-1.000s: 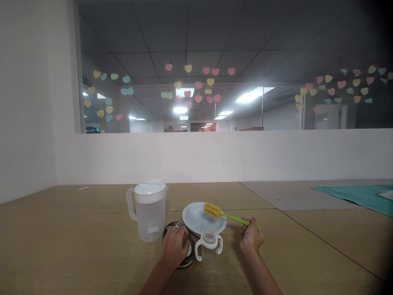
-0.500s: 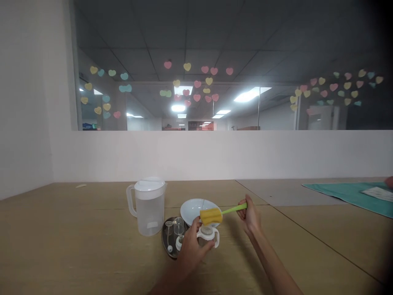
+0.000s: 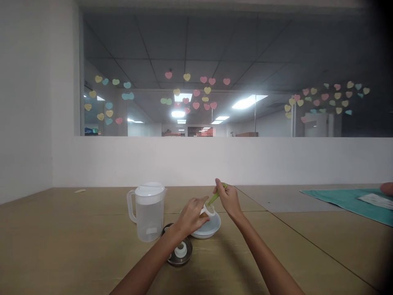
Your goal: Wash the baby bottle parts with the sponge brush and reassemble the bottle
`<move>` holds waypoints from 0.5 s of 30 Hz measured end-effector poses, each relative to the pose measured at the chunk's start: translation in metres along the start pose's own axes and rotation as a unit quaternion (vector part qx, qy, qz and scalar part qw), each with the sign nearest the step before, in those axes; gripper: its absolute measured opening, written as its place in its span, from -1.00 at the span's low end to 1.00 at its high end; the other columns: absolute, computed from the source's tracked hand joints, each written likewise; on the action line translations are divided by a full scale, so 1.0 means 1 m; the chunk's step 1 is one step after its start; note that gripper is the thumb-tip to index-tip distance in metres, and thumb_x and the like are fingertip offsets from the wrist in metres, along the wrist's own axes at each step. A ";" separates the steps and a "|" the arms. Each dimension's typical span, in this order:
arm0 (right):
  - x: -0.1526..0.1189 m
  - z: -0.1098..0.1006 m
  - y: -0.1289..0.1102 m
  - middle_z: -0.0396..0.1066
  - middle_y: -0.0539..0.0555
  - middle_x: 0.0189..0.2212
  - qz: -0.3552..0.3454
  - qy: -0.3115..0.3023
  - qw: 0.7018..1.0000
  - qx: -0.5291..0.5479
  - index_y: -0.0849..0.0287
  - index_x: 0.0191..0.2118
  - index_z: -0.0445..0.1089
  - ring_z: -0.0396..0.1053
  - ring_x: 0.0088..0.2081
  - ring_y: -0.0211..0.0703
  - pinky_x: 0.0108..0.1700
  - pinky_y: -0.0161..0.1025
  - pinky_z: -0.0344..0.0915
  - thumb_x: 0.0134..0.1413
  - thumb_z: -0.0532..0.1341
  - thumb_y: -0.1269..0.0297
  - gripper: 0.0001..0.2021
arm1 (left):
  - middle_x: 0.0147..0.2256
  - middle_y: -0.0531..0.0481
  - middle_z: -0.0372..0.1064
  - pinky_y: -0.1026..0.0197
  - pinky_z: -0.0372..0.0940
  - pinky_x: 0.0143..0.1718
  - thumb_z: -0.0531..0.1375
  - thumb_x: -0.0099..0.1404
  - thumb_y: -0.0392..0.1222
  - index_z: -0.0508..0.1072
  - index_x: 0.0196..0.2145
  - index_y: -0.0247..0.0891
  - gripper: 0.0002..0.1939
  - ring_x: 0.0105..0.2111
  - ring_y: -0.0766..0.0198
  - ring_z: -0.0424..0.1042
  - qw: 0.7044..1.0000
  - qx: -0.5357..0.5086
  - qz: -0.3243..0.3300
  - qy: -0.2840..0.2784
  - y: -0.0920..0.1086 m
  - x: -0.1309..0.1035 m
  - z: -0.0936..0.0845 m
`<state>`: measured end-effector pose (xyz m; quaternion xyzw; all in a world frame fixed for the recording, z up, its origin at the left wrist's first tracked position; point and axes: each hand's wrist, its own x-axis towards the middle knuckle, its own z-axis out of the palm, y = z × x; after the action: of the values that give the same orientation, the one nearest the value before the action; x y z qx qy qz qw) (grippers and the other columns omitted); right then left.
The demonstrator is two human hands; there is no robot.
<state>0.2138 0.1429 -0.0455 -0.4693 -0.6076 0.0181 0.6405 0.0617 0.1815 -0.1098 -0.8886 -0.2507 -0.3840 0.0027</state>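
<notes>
Over a white bowl [image 3: 213, 228], my left hand [image 3: 190, 216] is closed around a baby bottle [image 3: 210, 210] with white handles, which is tilted. My right hand [image 3: 229, 200] grips the green handle of a bottle brush [image 3: 215, 198]. The brush's yellow sponge head is out of sight, with the handle running into the bottle's mouth. Below my left forearm lies a dark round metal dish [image 3: 176, 262], partly covered by the arm. A white bottle collar [image 3: 180, 249] sits in it; other small parts there are mostly hidden.
Left of the dish stands a lidded clear pitcher [image 3: 150, 215] on the wooden table [image 3: 76, 241]. A teal cloth [image 3: 337, 198] with a pale sheet [image 3: 376, 200] lies at the far right, near part of a person's hand [image 3: 386, 189]. A white wall [image 3: 184, 162] rises behind.
The sponge head has gone from above the bottle to inside it. Both hands have moved farther forward, bringing the bottle from in front of the bowl to over it, now tilted.
</notes>
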 end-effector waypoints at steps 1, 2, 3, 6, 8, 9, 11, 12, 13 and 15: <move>0.001 -0.003 0.003 0.07 -0.07 -0.78 0.002 0.022 1.000 -0.010 0.27 -0.68 0.33 0.02 -0.67 -0.38 -0.58 -0.37 -0.05 0.01 -0.01 -0.19 -0.40 | -0.01 -0.12 0.28 0.04 0.17 0.03 0.23 0.11 -0.26 0.16 0.09 -0.24 -0.41 -0.01 0.11 0.25 0.999 0.026 0.019 -0.007 -0.006 0.002 0.002; 0.002 -0.009 0.005 0.02 -0.08 -0.79 0.006 0.044 0.999 -0.022 0.28 -0.64 0.36 -0.01 -0.68 -0.38 -0.59 -0.37 -0.07 0.02 0.00 -0.18 -0.41 | 0.02 -0.13 0.26 0.03 0.15 0.06 0.21 0.13 -0.28 0.17 0.09 -0.25 -0.44 0.02 0.11 0.22 0.998 0.050 0.027 -0.006 -0.013 0.003 0.003; 0.004 -0.020 0.006 -0.05 -0.11 -0.80 0.014 0.067 0.997 -0.035 0.28 -0.61 0.39 -0.05 -0.69 -0.38 -0.60 -0.36 -0.10 0.02 0.01 -0.17 -0.42 | 0.04 -0.14 0.23 0.03 0.13 0.07 0.18 0.15 -0.31 0.17 0.08 -0.27 -0.47 0.04 0.10 0.20 0.997 0.071 0.025 -0.002 -0.019 0.003 0.005; 0.009 -0.063 0.009 -0.06 -0.11 -0.82 0.040 0.188 0.980 -0.057 0.33 -0.50 0.45 -0.04 -0.71 -0.35 -0.59 -0.34 -0.07 0.06 -0.03 -0.14 -0.41 | 0.05 -0.13 0.22 0.01 0.12 0.08 0.11 0.14 -0.43 0.20 0.07 -0.25 -0.48 0.06 0.10 0.18 0.994 0.105 -0.003 0.008 -0.032 -0.001 0.011; 0.006 -0.086 0.016 0.02 -0.07 -0.81 0.059 0.253 0.959 -0.110 0.32 -0.46 0.47 0.03 -0.70 -0.30 -0.56 -0.31 -0.03 0.10 -0.06 -0.08 -0.43 | 0.03 -0.11 0.24 0.00 0.11 0.09 0.10 0.12 -0.46 0.23 0.06 -0.21 -0.48 0.06 0.11 0.18 0.995 0.081 -0.042 0.034 -0.034 -0.007 0.018; 0.000 -0.094 0.023 0.10 -0.03 -0.80 0.072 0.246 0.953 -0.160 0.30 -0.47 0.47 0.12 -0.66 -0.25 -0.53 -0.30 0.00 0.09 -0.04 -0.05 -0.47 | 0.03 -0.10 0.24 0.00 0.12 0.09 0.11 0.13 -0.43 0.22 0.06 -0.21 -0.49 0.06 0.12 0.19 0.994 0.051 -0.074 0.062 -0.032 -0.012 0.023; -0.019 -0.099 0.044 0.27 0.04 -0.73 0.101 0.155 0.956 -0.229 0.24 -0.48 0.48 0.22 -0.61 -0.17 -0.51 -0.28 0.04 0.02 0.04 -0.01 -0.57 | 0.04 -0.11 0.22 0.01 0.14 0.09 0.14 0.17 -0.29 0.18 0.09 -0.21 -0.50 0.06 0.12 0.19 0.980 -0.027 -0.147 0.135 -0.024 -0.023 0.034; -0.033 -0.097 0.058 0.31 0.04 -0.71 0.118 0.098 0.958 -0.241 0.22 -0.44 0.48 0.23 -0.61 -0.15 -0.51 -0.28 0.05 -0.04 0.11 0.01 -0.64 | 0.05 -0.11 0.20 0.02 0.15 0.09 0.14 0.20 -0.21 0.14 0.11 -0.21 -0.48 0.07 0.13 0.18 0.968 -0.064 -0.175 0.166 -0.018 -0.030 0.040; -0.050 -0.094 0.073 0.33 0.04 -0.70 0.132 0.054 0.960 -0.241 0.20 -0.43 0.48 0.25 -0.61 -0.12 -0.51 -0.27 0.06 -0.12 0.17 0.08 -0.71 | 0.08 -0.12 0.17 0.02 0.15 0.10 0.13 0.21 -0.15 0.10 0.13 -0.21 -0.46 0.09 0.12 0.17 0.960 -0.094 -0.189 0.186 -0.011 -0.037 0.046; -0.085 -0.085 0.103 0.45 0.09 -0.53 0.130 -0.029 0.969 -0.209 0.15 -0.47 0.48 0.35 -0.48 -0.07 -0.44 -0.27 0.14 -0.22 0.22 0.23 -0.85 | 0.13 -0.16 0.10 0.02 0.13 0.13 0.11 0.23 -0.09 0.04 0.17 -0.24 -0.41 0.13 0.11 0.12 0.959 -0.127 -0.175 0.184 0.001 -0.052 0.058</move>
<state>0.3158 0.1009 -0.1589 -0.6669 -0.5500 -0.0127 0.5025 0.0709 0.1691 -0.1860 -0.7377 -0.3470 -0.5640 -0.1312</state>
